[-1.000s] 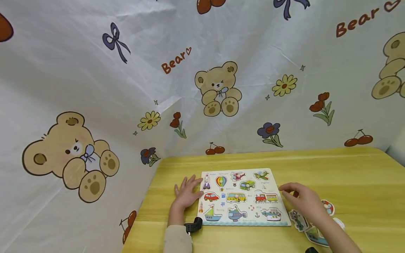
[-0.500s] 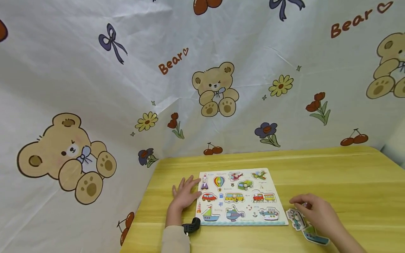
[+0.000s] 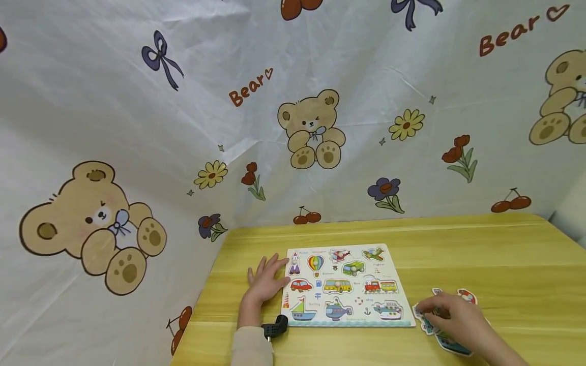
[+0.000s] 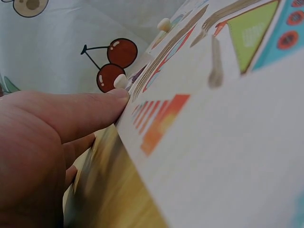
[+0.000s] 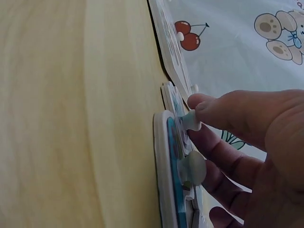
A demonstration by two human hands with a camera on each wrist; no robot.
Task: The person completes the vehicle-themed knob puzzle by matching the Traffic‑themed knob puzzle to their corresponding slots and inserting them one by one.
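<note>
White cloth [image 3: 206, 51] printed with bears, bows, flowers and cherries hangs along the back edge and left side of the yellow wood-grain tabletop [image 3: 503, 264]. Lying flat nearer the tabletop's left edge than its right, well apart from the back edge, is a white puzzle board [image 3: 380, 323] with colourful vehicle pictures. The left hand [image 3: 265, 282] lies between the tabletop's left edge and the board, fingers spread and grasping nothing, thumb and a fingertip touching the board's left edge. Beyond the board's near right corner, the right hand [image 3: 458, 317] is bent over a small cluster of loose pieces; how many lie beneath it is hard to make out. Nearest the tabletop's front is a blue-edged piece [image 3: 453, 346]. Beside it, closer to the board, is a white-rimmed piece [image 3: 428, 327], whose pale knob [image 5: 191, 121] the right thumb and a finger pinch.
</note>
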